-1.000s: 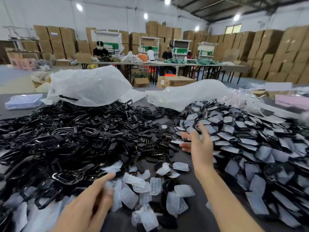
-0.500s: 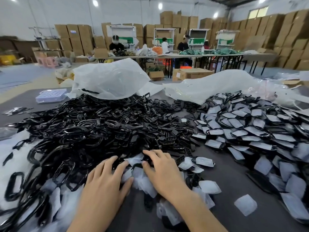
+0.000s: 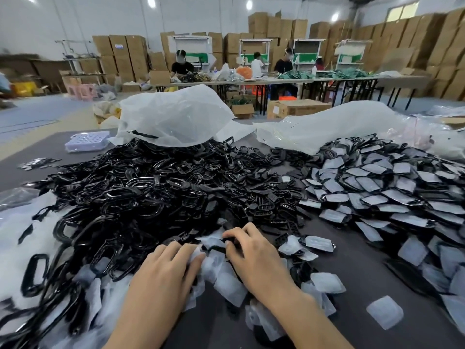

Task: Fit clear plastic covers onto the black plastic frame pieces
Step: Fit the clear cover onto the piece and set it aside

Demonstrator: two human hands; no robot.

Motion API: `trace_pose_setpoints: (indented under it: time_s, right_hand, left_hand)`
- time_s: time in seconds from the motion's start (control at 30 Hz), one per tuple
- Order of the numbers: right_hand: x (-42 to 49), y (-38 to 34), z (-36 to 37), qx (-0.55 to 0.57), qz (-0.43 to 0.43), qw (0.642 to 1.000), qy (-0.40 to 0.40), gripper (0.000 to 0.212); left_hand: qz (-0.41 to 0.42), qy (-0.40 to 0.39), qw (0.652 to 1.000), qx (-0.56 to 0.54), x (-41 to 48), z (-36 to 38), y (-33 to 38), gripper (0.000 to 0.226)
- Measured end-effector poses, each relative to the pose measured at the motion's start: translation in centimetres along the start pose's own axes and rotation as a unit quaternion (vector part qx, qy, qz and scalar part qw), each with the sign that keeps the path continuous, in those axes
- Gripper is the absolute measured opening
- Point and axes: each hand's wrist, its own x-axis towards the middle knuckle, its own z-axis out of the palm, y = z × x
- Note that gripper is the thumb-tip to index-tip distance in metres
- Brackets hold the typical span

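Head view. Both hands low centre, side by side, near each other but not touching.

Left hand (image 3: 163,280): palm down, fingers nearly straight, tips resting on the loose covers (image 3: 227,283). Nothing seen gripped.

Right hand (image 3: 254,255): fingers curled down over a small frame (image 3: 235,241) at the far edge of the covers. Thumb hidden, so I cannot tell whether it pinches the piece or only touches it.

Key relation: the covers lie in the gap between the hands and under both sets of fingertips, so neither hand has to reach. The frames (image 3: 141,197) heap up far and left, with the heap's near edge at the left fingertips. Smaller frames sit just beyond the right fingertips, so the right hand is nearer for those. Long axis of the cover between the hands is blurred, cannot tell.

Look of parts: covers are milky-clear, thin, rounded oblongs, overlapping loosely, probably light and slippery. Frames are glossy black open loops, tangled.

Done pile (image 3: 377,195) lies right, well apart from the hands: black rims with covers seated. One stray cover (image 3: 385,312) lies alone on the table (image 3: 352,275), near right.

Judgement: picking stage, next pair not yet mated
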Motion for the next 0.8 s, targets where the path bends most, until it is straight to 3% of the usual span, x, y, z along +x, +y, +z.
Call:
trace_pose_setpoints:
  time_s: [0.07, 0.2, 0.37, 0.47, 0.6, 0.7, 0.8]
  right_hand:
    - [0.0, -0.1, -0.1, -0.01, 0.001, 1.0, 0.004, 0.024]
    - [0.4, -0.6, -0.4, -0.019, 0.002, 1.0, 0.014, 0.026]
    - [2.4, -2.0, -1.4, -0.01, -0.008, 0.999, 0.04, 0.027]
    - [4.3, -3.3, -1.3, -0.02, -0.023, 0.999, 0.043, 0.027]
    - [7.1, -5.2, -0.8, -0.054, -0.065, 0.995, 0.048, 0.044]
    - [9.4, -6.2, -0.1, -0.067, -0.037, 0.997, -0.004, 0.047]
    - [10.4, -6.3, 0.5, -0.085, 0.007, 0.996, -0.035, 0.037]
  left_hand:
    - [-0.036, 0.024, 0.998, -0.043, 0.3, -1.2, 0.6, 0.027]
    - [-0.136, 0.011, 0.982, -0.13, 0.4, -1.9, 0.8, 0.036]
    - [-0.132, -0.015, 0.971, -0.199, 0.3, -2.6, 0.9, 0.048]
    - [-0.134, -0.041, 0.972, -0.19, 0.4, -2.7, 0.9, 0.046]
    - [-0.141, -0.078, 0.973, -0.166, 0.4, -2.4, 0.8, 0.054]
    - [-0.136, -0.086, 0.974, -0.157, 0.2, -2.2, 0.7, 0.055]
    - [-0.125, -0.094, 0.98, -0.121, 0.2, -2.4, 0.4, 0.039]
